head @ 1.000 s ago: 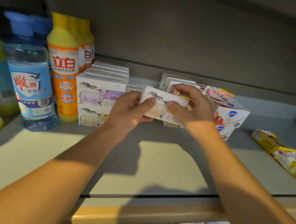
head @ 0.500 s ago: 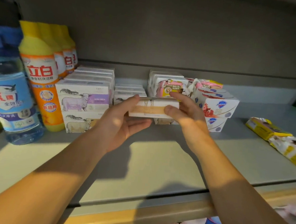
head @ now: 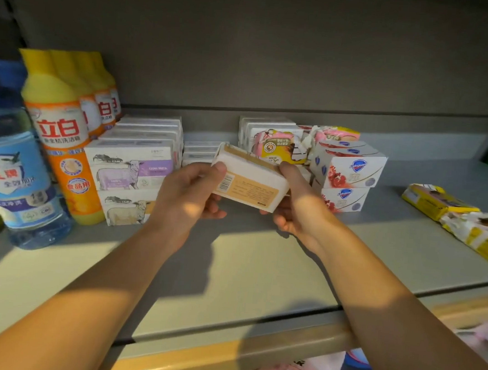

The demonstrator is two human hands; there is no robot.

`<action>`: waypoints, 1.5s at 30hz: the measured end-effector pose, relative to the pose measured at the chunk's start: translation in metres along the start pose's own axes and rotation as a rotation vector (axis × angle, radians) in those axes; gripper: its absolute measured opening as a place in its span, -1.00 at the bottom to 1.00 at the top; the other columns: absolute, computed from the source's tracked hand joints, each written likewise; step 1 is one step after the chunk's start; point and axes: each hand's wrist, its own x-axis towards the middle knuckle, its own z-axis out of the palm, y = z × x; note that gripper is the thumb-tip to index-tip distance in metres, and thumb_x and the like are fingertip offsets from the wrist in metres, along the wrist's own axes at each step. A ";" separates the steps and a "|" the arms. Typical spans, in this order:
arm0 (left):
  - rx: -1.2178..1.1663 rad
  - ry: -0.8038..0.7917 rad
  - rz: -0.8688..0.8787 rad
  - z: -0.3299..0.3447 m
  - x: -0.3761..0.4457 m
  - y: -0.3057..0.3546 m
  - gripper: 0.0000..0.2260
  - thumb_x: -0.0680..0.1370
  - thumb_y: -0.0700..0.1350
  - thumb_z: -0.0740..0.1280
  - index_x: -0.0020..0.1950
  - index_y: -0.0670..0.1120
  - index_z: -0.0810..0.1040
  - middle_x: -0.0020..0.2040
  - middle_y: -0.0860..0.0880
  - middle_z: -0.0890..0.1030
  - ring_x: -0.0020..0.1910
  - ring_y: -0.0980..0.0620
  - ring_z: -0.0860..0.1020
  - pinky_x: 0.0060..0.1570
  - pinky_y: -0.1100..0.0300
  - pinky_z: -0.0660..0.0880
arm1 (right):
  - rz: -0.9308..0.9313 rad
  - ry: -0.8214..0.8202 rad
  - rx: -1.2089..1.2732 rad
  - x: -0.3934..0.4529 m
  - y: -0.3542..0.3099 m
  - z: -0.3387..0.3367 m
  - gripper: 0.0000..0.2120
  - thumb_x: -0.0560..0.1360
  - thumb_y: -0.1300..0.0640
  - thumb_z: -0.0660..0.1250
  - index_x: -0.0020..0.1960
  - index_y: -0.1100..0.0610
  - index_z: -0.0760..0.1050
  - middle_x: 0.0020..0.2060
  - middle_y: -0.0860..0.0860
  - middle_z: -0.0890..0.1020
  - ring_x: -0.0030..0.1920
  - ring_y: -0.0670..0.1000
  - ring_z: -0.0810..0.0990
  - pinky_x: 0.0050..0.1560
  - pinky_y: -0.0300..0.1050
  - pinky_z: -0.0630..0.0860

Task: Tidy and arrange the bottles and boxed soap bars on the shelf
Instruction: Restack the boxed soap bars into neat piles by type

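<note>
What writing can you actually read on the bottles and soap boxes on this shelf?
"立白" on the orange bottle, with "食品用" lower down.
"雕牌" on the blue bottle; smaller lines blurred.
"COW MILK" on the sheep box, faint; "100%" is a guess.
Held box, gripped by the left hand and right hand: barcode and text too small.
Shield-logo boxes, pink pack, yellow packs: unreadable.

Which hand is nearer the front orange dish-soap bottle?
Left. The left hand grips the held soap box right of the orange bottle; the right hand grips its far end.
</note>
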 end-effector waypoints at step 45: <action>0.828 -0.091 0.386 -0.008 -0.005 0.002 -0.63 0.33 -0.11 0.59 0.12 -0.03 0.66 0.02 0.07 0.66 0.05 0.07 0.61 0.11 0.31 0.46 | -0.694 0.288 -0.548 0.013 0.010 -0.015 -0.69 0.49 0.02 0.41 0.23 -0.04 0.53 0.09 -0.05 0.60 0.10 -0.07 0.55 0.05 -0.21 0.51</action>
